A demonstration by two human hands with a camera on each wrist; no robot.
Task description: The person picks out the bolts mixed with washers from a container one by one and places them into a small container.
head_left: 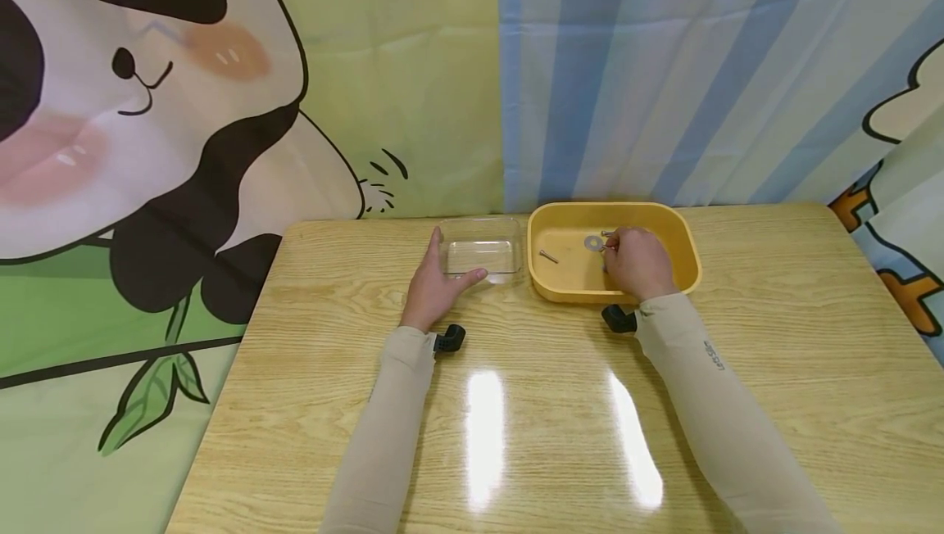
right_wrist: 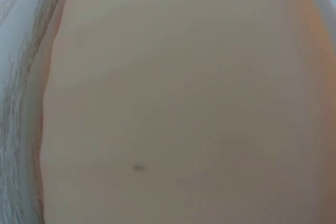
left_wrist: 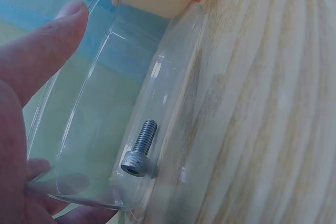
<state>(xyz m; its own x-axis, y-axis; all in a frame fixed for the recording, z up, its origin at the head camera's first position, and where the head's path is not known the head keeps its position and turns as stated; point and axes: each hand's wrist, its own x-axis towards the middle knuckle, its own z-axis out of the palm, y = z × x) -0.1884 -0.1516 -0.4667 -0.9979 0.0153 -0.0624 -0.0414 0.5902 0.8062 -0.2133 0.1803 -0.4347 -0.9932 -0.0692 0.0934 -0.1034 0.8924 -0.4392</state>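
My left hand (head_left: 435,290) rests at the near left corner of a clear plastic box (head_left: 481,223), thumb along the front and fingers along the left side. In the left wrist view the thumb (left_wrist: 52,45) lies at the rim. A socket head screw (left_wrist: 140,148) lies inside the box, by its front wall. My right hand (head_left: 640,262) reaches into a yellow tray (head_left: 583,296), fingers curled, and pinches a small screw (head_left: 605,248) at the fingertips. A washer (head_left: 593,243) lies just left of those fingertips. The right wrist view shows mostly blurred skin.
Another screw (head_left: 549,256) lies in the left part of the tray, and one more (head_left: 607,233) just behind the right fingertips. Box and tray stand side by side at the back of the wooden table (head_left: 560,403), before a printed curtain (head_left: 413,92).
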